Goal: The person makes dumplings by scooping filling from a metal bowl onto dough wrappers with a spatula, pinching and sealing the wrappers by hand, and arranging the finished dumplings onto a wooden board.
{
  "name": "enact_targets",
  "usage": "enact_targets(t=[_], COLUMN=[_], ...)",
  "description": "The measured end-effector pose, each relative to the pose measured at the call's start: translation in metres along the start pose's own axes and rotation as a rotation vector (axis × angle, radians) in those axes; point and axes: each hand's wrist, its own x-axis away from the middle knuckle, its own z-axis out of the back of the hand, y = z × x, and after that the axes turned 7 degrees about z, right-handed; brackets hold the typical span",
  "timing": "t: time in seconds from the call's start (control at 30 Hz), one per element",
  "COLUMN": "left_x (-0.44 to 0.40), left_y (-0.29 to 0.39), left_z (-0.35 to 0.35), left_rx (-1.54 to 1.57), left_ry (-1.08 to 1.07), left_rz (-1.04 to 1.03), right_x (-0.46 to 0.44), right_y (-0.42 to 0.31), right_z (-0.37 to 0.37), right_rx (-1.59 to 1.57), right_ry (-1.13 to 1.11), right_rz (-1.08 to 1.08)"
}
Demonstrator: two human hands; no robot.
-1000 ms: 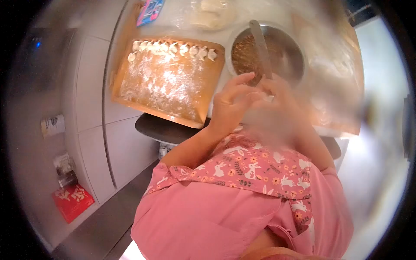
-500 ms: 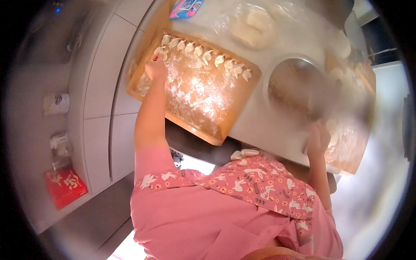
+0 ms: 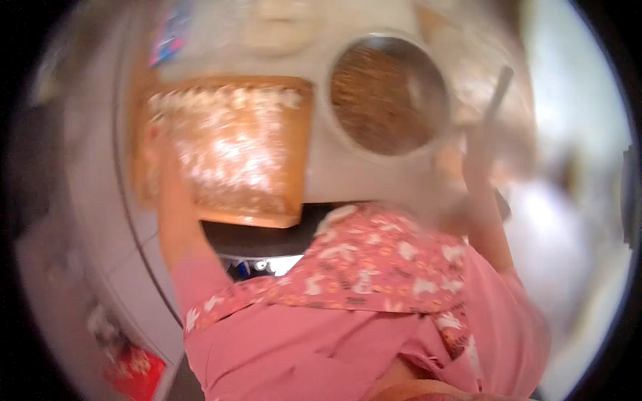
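Smeared by motion, my left hand is at the left side of a floured wooden tray, close to its upper left corner. The blur hides whether its fingers touch a dumpling. A row of white dumplings lines the tray's far edge. My right hand is right of a round metal bowl of brown filling. A pale, stick-like tool rises from this hand, which is closed around it; its exact kind is too blurred to make out.
A pale lump of dough lies under clear plastic at the back. A pink and blue packet is at the back left. White cabinets border the left side, with a red item lower down.
The view has swung right, so tray and bowl appear farther left. The stick-like tool now shows clearly above my right hand. My left hand stays near the tray's upper left corner.
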Motion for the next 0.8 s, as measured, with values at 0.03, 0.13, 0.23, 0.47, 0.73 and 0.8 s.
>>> enact_targets(t=[0.03,0.13,0.23,0.47,0.73,0.8], left_x=[-0.009,0.036,0.108,0.217,0.282,0.295], left_y=[-0.014,0.025,0.092,0.175,0.214,0.221], left_z=[-0.003,0.009,0.024,0.013,0.007,0.006], left_rx=[0.110,-0.073,-0.217,0.054,0.276,0.300], left_ry=[-0.046,0.134,0.270,0.061,-0.169,-0.205], left_rz=[-0.049,-0.151,-0.272,-0.304,-0.392,-0.394], right_x=[-0.001,-0.004,0.014,0.028,0.017,0.019], right_y=[0.023,0.047,0.091,0.159,0.168,0.165], right_z=[0.010,0.039,0.049,0.010,0.006,0.007], right_rx=[0.199,0.297,0.326,0.181,0.202,0.245], right_ry=[0.079,0.191,0.185,0.199,0.121,0.126], right_rz=[0.100,-0.209,-0.301,-0.162,-0.233,-0.117])
